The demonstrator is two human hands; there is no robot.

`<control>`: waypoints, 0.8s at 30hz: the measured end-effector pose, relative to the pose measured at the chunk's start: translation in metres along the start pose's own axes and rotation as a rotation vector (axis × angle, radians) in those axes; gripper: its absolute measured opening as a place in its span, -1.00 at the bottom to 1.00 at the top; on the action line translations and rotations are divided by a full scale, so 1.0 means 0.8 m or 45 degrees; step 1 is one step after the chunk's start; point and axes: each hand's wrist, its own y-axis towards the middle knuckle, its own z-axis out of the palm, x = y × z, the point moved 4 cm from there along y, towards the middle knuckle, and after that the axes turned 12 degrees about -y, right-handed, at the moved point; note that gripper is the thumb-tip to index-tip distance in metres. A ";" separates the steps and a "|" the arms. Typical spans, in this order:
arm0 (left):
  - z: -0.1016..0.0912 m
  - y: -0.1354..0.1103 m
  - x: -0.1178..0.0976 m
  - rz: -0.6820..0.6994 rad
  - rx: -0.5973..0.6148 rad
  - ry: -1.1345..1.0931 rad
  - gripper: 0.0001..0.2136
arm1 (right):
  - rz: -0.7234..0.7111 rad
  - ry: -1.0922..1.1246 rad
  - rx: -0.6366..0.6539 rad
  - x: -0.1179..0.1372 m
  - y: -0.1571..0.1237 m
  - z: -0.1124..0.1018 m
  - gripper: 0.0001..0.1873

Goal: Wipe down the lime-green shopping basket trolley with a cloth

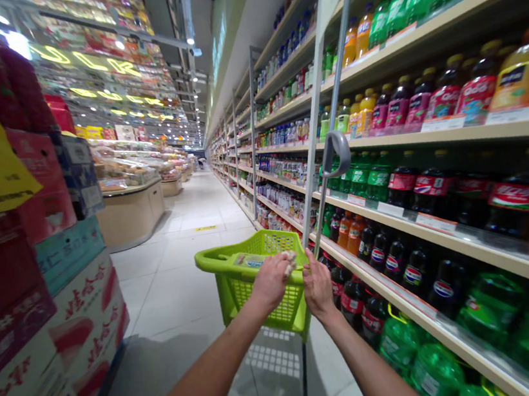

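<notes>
- Head view: the green cart (210, 261) stands upright on the floor, straight in front of the person, its basket facing down the aisle.
- The left hand (270, 281) is at the cart's near rim, fingers folded over a pale crumpled scrap (290, 259); what this is, I cannot tell. It looks light and soft, so a loose pinch should hold it.
- The right hand (317, 282) is at the cart's near right corner, fingers curled; whether it grips the rim, I cannot tell.
- The cart looks like moulded plastic with mesh walls: probably stiff, light when lightly loaded, and smooth enough for a slack hold to slip. The thick rounded rim seems the best grip, one hand towards each side of the near edge; the thin mesh offers less.
- Right of the cart, the shelf (412, 137) makes a long hard edge. Cola bottles (415, 269) stand in rows there, near the right forearm.
- A metal pole (324, 198) with a grey loop rises just beyond the cart's right corner, a likely snag.
- Left of the cart, stacked boxes (84, 312) form another edge, across a strip of bare floor (180, 300).
- Ahead of the cart, the floor runs open between the shelf and a display counter (134, 212).
</notes>
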 end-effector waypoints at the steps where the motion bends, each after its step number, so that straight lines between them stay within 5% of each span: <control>1: 0.006 0.002 -0.008 0.025 0.031 -0.013 -0.77 | 0.010 -0.001 0.012 -0.003 0.000 0.000 -0.47; 3: 0.001 0.003 -0.002 -0.002 0.038 -0.016 -0.76 | 0.038 -0.002 0.032 -0.011 0.000 0.000 -0.46; 9: -0.076 -0.016 0.099 -0.527 -0.294 0.104 -0.78 | 0.014 -0.054 0.040 -0.013 0.004 0.001 -0.46; 11: -0.069 -0.014 0.091 -0.475 -0.290 0.098 -0.78 | 0.020 -0.094 0.020 -0.008 0.006 0.003 -0.47; 16: 0.004 0.007 0.001 0.030 -0.015 -0.014 -0.78 | 0.026 -0.093 0.025 -0.005 0.009 0.006 -0.46; 18: 0.010 0.009 -0.008 0.076 0.034 -0.019 -0.77 | 0.042 -0.059 0.027 -0.011 0.009 0.003 -0.45; 24: -0.063 -0.010 0.088 -0.400 -0.237 0.065 -0.77 | 0.057 -0.040 0.030 -0.017 0.009 -0.001 -0.45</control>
